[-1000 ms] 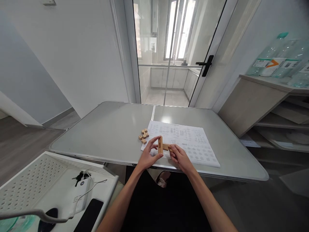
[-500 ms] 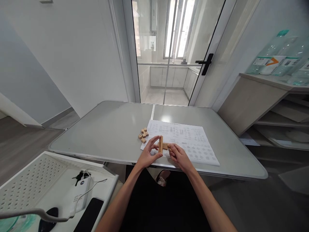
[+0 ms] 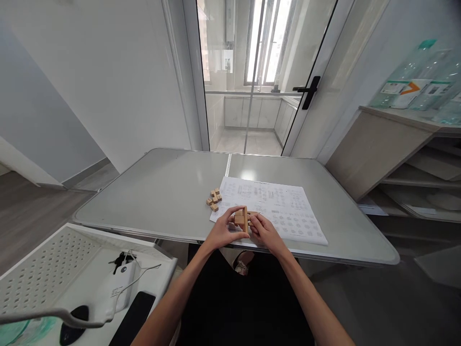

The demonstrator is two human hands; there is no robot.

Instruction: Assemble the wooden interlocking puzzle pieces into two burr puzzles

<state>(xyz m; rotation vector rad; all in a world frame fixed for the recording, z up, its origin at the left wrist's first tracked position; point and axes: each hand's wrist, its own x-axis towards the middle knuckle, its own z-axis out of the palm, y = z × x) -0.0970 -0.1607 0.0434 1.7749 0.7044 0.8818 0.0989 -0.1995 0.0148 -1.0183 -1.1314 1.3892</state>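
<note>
Taking the printed sheet (image 3: 273, 211) as our landmark, we start nearest to us: below its near edge, past the rim of the worktop (image 3: 162, 192), a white perforated tray (image 3: 54, 269) sits off to the near left, carrying a white charger (image 3: 118, 288) with its cable and a black phone (image 3: 135, 317).

Right at the sheet's near-left corner, our left hand (image 3: 221, 231) and right hand (image 3: 264, 233) meet around a small wooden puzzle assembly (image 3: 243, 218). Both hands are curled closed on it, fingertips pinching from either side, and we hold it just above the paper. It looks to us like a few bars already joined crosswise, so the build seems begun but not finished.

Just left of the sheet's far-left corner, a little cluster of loose wooden pieces (image 3: 213, 199) lies on the worktop, untouched, which we judge to be what is left to fit.

The sheet itself shows rows of small diagrams; its writing is too fine for us to read.

Far to the right of the sheet, clear plastic bottles (image 3: 414, 81) lie on a shelf (image 3: 396, 144), one label bearing an orange mark, its words illegible. Beyond the sheet stands a glass door (image 3: 252, 72) with a black handle.
</note>
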